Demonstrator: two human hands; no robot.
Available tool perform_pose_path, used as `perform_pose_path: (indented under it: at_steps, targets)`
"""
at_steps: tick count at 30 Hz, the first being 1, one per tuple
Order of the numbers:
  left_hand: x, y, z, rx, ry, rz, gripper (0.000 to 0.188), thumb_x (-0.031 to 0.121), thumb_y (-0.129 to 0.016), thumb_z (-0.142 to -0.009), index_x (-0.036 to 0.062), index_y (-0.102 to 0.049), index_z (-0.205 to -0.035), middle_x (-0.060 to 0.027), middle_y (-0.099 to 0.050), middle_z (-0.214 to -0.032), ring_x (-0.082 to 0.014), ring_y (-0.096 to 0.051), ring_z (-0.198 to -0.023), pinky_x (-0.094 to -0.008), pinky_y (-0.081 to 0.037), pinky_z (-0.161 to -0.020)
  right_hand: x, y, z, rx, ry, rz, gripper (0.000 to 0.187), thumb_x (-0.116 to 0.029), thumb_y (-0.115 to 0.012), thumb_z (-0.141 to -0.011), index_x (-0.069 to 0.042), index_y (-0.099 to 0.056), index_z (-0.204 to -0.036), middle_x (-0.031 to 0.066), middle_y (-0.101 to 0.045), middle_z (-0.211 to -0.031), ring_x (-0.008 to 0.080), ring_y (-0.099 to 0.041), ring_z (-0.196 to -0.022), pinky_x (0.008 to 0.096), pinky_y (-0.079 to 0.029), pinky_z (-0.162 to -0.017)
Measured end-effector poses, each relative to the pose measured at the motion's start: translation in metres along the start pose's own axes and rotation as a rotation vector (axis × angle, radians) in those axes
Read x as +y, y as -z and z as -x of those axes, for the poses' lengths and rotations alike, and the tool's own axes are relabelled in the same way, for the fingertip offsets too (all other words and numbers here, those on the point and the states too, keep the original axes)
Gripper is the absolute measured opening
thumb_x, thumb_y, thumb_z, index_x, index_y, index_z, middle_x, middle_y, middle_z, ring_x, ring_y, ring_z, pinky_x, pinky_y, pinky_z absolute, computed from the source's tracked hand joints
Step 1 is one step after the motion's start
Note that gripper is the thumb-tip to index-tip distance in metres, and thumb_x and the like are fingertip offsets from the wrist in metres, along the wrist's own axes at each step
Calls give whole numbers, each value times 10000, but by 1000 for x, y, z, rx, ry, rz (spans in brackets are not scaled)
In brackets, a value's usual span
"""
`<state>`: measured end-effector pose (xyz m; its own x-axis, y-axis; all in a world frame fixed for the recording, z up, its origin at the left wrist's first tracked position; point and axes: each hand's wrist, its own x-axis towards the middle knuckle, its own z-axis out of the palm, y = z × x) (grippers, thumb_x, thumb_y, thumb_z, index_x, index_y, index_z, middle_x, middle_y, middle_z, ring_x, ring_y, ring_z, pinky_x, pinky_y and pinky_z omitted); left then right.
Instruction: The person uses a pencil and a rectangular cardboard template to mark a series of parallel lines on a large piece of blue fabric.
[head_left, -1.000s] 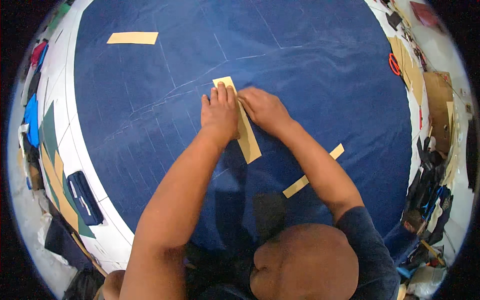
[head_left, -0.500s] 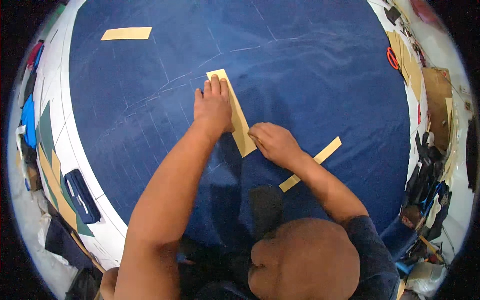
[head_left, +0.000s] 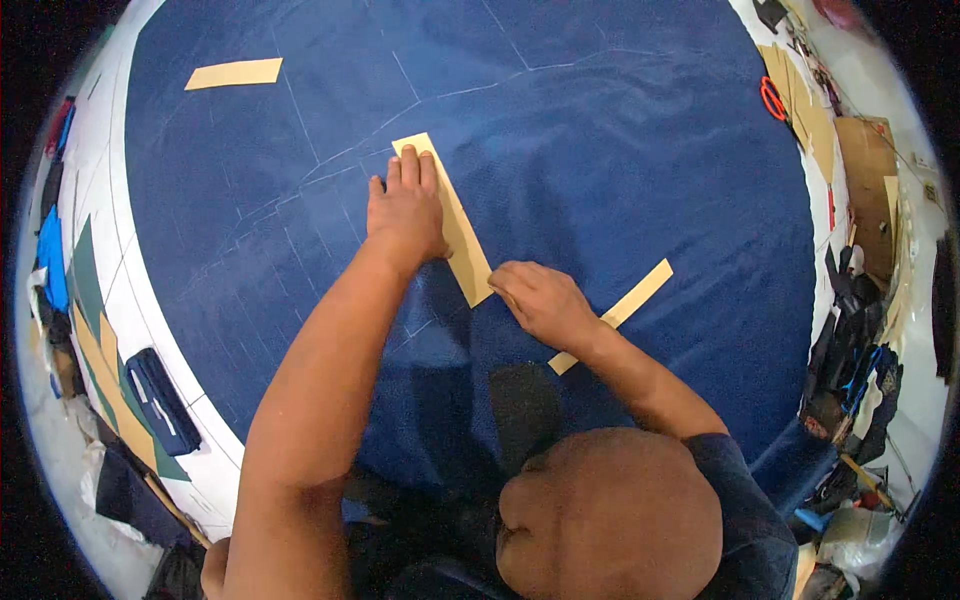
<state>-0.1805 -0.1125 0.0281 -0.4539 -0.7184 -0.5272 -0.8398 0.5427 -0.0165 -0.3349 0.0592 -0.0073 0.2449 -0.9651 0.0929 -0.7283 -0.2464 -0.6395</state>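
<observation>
In mid-frame, the left hand (head_left: 405,222), fingers slightly apart, presses a yellow strip (head_left: 464,238) on blue fabric (head_left: 640,170); keep it flat while the right hand (head_left: 540,300), fingers pinched together, contents unclear, follows its edge.

I'm looking down on a white work surface (head_left: 112,205) with dark lines, mostly covered by a broad blue cloth (head_left: 660,180) marked with thin pale lines. On the cloth I can make out three tan strips: a far-left strip (head_left: 234,74), a middle strip (head_left: 466,270) set aslant and a right strip (head_left: 640,293) slanting the other way. Left of the cloth I see a green sheet (head_left: 87,270), tan pieces (head_left: 125,405) and a dark blue folded bundle (head_left: 172,415). Orange-handled scissors (head_left: 771,98) lie by the cloth's right edge, beside tan sheets (head_left: 818,118).
</observation>
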Motion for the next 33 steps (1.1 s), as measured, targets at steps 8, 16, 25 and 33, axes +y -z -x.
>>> perform_pose_path:
  at_steps: [8, 16, 25, 33]
  targets:
    - [-3, -7, -3, 29, 5, 32, 1345, 434, -963, -558, 5, -180, -1563, -198, -212, -1632, -356, -273, -1498, -506, -365, -1158, -6, 2, 16, -52, -74, -74, 158, -116, -601, -926, -54, -629, -1069, 127, -658, -1035, 343, -648, -985, 438, -545, -826]
    - [-2, -5, -4, 24, -10, 112, 1330, 408, -966, -568, -2, -180, -1559, -202, -198, -1633, -353, -257, -1505, -490, -411, -1129, -25, -3, 2, -14, -62, -308, 148, -108, -629, -939, -35, -660, -1064, 160, -680, -1006, 361, -670, -941, 422, -547, -832]
    - [-6, -17, -2, 25, -7, 102, 1346, 406, -966, -569, 5, -162, -1570, -199, -186, -1638, -356, -250, -1506, -487, -428, -1108, -8, -12, -9, -166, 0, -250, 117, -134, -655, -919, -38, -650, -986, 161, -682, -955, 369, -677, -891, 449, -555, -787]
    - [-5, -8, -1, 26, -24, 87, 1326, 418, -952, -593, -3, -163, -1573, -204, -189, -1636, -357, -243, -1507, -477, -438, -1093, -6, -8, -12, -176, 67, -203, 128, -151, -651, -919, -42, -650, -985, 161, -680, -938, 369, -667, -888, 459, -547, -799]
